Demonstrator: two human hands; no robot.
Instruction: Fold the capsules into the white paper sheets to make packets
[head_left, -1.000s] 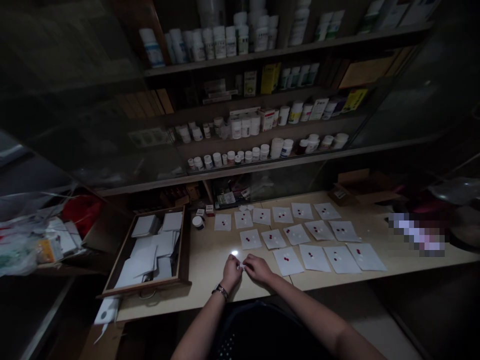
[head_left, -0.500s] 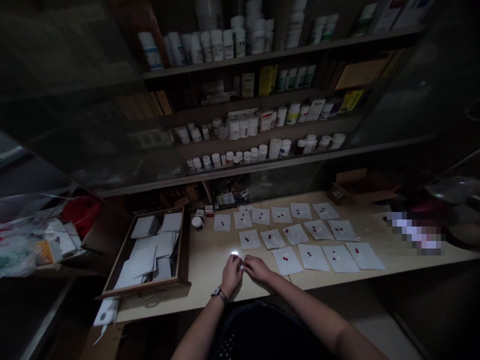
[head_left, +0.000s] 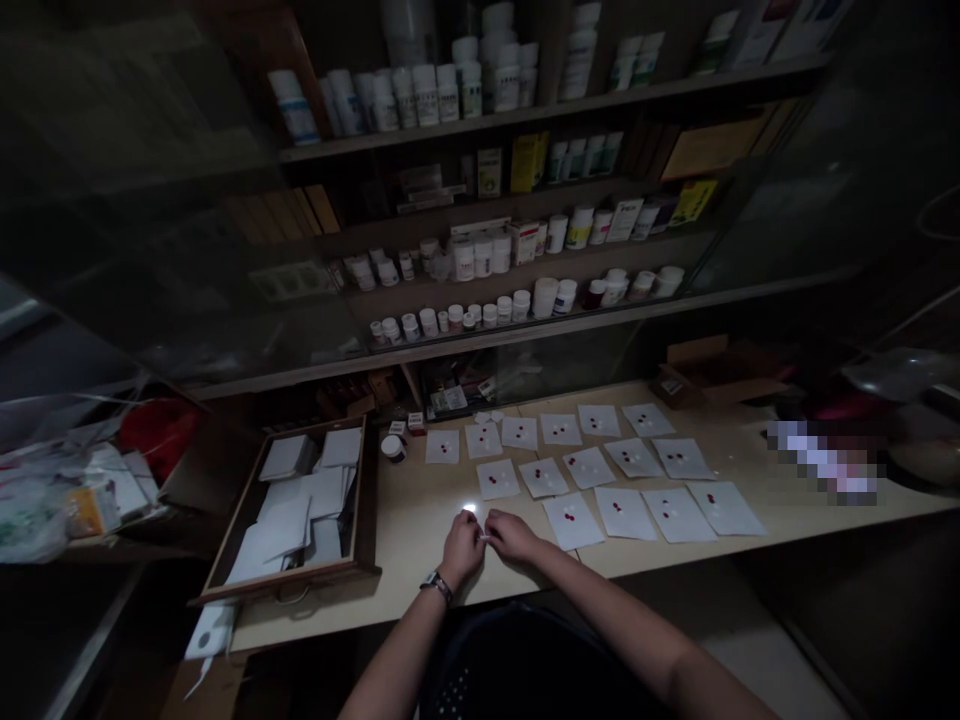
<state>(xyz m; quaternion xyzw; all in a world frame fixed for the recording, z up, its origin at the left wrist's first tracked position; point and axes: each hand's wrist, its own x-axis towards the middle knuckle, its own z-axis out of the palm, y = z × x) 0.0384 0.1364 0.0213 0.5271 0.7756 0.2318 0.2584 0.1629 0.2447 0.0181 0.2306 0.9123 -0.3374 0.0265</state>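
My left hand [head_left: 460, 548] and my right hand [head_left: 514, 537] meet at the front of the pale counter [head_left: 420, 520], fingers pinched together on a small white piece [head_left: 484, 538] between them that I cannot make out clearly. A watch sits on my left wrist. Beyond my hands lie several white paper squares [head_left: 572, 520], most with small red pills [head_left: 570, 517] on them, in three rows across the counter. A bright light spot [head_left: 469, 510] shines just above my left hand.
A wooden drawer [head_left: 296, 505] with loose white papers stands at the left. A small white jar [head_left: 391, 446] sits by its far corner. Shelves of white medicine bottles [head_left: 480, 250] rise behind glass. A cardboard box [head_left: 712, 365] is at the back right.
My hands stay together at the same spot; the view has drifted slightly, shifting the scene a little left and up.
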